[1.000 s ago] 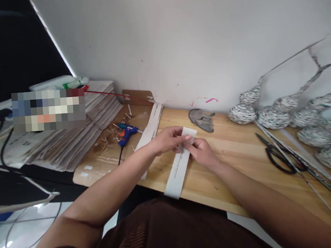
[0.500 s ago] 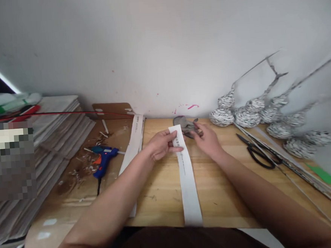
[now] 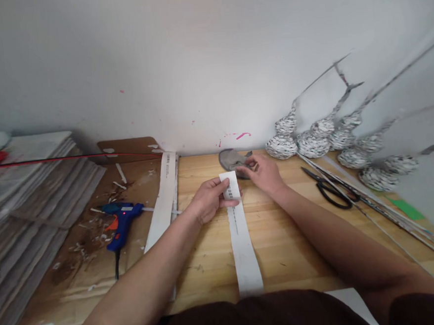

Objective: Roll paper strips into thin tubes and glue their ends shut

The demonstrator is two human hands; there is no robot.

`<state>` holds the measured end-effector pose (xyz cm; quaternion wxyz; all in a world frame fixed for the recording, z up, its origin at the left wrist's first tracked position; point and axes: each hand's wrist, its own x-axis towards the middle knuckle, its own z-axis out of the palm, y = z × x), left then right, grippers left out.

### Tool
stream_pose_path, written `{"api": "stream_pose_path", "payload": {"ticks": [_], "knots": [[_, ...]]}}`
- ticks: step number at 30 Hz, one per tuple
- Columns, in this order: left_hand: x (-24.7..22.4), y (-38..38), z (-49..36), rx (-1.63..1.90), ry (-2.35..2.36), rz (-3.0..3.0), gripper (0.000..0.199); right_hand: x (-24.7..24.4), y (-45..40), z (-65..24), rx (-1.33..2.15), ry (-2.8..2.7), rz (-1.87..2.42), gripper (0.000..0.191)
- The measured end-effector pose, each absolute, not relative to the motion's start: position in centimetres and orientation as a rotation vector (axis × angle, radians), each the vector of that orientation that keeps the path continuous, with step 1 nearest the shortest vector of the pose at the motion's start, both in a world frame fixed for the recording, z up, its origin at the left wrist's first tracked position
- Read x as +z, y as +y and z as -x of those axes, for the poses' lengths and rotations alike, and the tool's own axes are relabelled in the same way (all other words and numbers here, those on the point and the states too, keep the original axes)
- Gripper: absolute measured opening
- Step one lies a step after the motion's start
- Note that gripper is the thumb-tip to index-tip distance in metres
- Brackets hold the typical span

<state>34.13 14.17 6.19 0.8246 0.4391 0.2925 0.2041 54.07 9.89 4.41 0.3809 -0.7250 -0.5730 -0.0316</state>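
A long white paper strip (image 3: 243,250) with printed black characters runs from the table's front edge up to my left hand (image 3: 212,200), whose thumb and fingers pinch it near its top end. My right hand (image 3: 260,172) is at a small dark round dish with a grey cloth (image 3: 232,159) in it, close to the wall. Its fingertips are drawn together at the cloth's right side; whether they grip it is too small to tell.
On the left are a blue glue gun (image 3: 122,223), a strip stack (image 3: 163,196) and piled paper (image 3: 38,209). To the right lie black scissors (image 3: 332,194), thin paper rods (image 3: 384,215) and several woven gourd shapes (image 3: 312,143) along the wall.
The view has shifted, so most objects sit further left. My left hand and the strip's top end have moved slightly down and away from the dish. My right hand's fingers have drawn closer together.
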Motion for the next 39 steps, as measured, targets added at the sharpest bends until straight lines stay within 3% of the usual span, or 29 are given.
{"api": "stream_pose_path", "payload": {"ticks": [4,9,16,26,30,34,39], "knots": [[6.5,14.0,-34.3,0.486,0.604,-0.919,0.017,4.7,9.5,-52.6,0.353,-1.297,1.678,0.043],[6.3,13.9,-34.4,0.487,0.608,-0.957,0.021,3.5,8.9,-52.1,0.880,-1.173,1.474,0.038],[6.1,13.5,-34.4,0.471,0.623,-1.057,0.029,4.3,8.1,-52.9,1.154,-1.097,1.251,0.039],[7.2,15.1,-33.6,0.354,0.706,-1.150,0.031,4.5,8.5,-52.7,1.212,-1.011,1.244,0.044],[8.2,16.2,-32.7,0.344,0.675,-1.099,0.029,6.6,7.1,-52.2,1.552,-1.258,1.336,0.050],[9.5,16.8,-32.0,0.386,0.695,-1.037,0.029,8.5,4.7,-49.2,2.040,-1.608,1.410,0.040],[10.1,16.6,-31.5,0.336,0.636,-0.992,0.029,8.1,2.6,-44.5,2.216,-1.434,1.281,0.037]]}}
